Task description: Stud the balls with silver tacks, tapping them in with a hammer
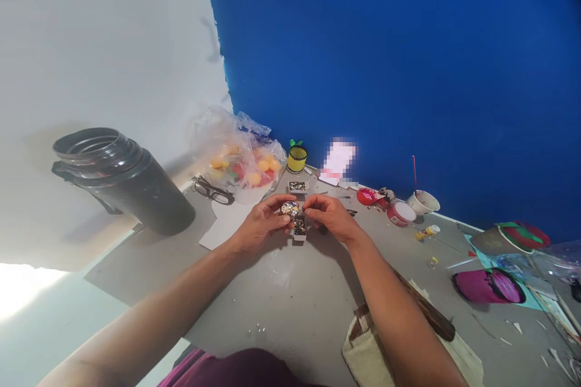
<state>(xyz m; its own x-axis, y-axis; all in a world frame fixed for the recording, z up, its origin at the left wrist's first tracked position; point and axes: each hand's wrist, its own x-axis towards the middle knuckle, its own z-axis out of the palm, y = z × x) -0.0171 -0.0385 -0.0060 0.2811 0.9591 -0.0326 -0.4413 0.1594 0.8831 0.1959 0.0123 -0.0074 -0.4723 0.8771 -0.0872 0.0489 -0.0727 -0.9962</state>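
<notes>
Head view, read left to right: holds in the left hand [259,227], between thumb and fingers, one small rounded object [289,209], raised over the worktop [281,296]. Looks well advanced, judging by the visible face, crowded with shiny multicoloured pieces. Cannot tell about bare patches on the hidden side, so cannot rule out more covering left to do. Shows the right hand [330,217] just beside the object, fingertips drawn narrow; cannot tell about any tiny piece between them. Counts, again from the left: one dark flask [131,184], open-topped; one pair of glasses [213,190]; one white sheet [227,221], partly behind the left hand; one clear plastic bag [240,154], with yellow and red contents too jumbled to number; one yellow cup [296,160]; two small boxes [298,187] of glittering pieces, one beyond the object, one just nearer; one pixelated bright panel [338,160]; one red-and-white tub [401,214]; one white cup [424,202] with one red stick [414,175] inside; one yellow-and-white tube [427,232]; one dark rod [433,317] past the right forearm; one purple cup [488,286], tilted or lying, cannot tell which.
</notes>
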